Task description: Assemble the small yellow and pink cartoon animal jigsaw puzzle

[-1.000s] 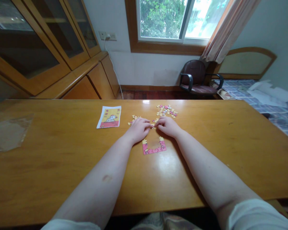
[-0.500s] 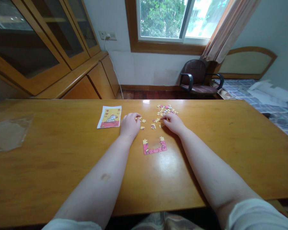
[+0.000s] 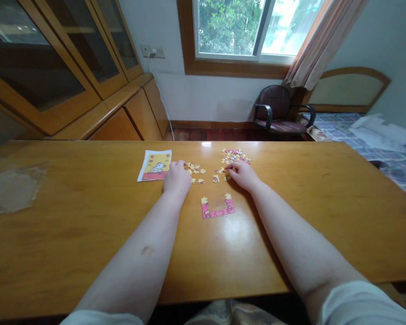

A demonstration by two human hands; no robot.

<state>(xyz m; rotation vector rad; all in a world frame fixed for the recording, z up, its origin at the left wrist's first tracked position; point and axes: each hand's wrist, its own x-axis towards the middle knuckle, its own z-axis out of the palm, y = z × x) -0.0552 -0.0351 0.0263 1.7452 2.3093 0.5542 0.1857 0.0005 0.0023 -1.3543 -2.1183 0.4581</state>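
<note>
The left hand (image 3: 177,179) and right hand (image 3: 242,174) sit apart beside loose jigsaw pieces (image 3: 216,179), any grip unclear; sliding them flat probably spares the joined U-shaped border (image 3: 219,213).

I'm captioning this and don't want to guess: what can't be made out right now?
All in the head view:
Left hand: its own back hides most fingers, so any grip is unclear.
Right hand: fingertips too small to show whether they hold anything.
Picture card: lower right corner behind the left hand.
Pile of puzzle pieces: overlapping, too small to count.
Bed: cut off by the right edge.
</note>
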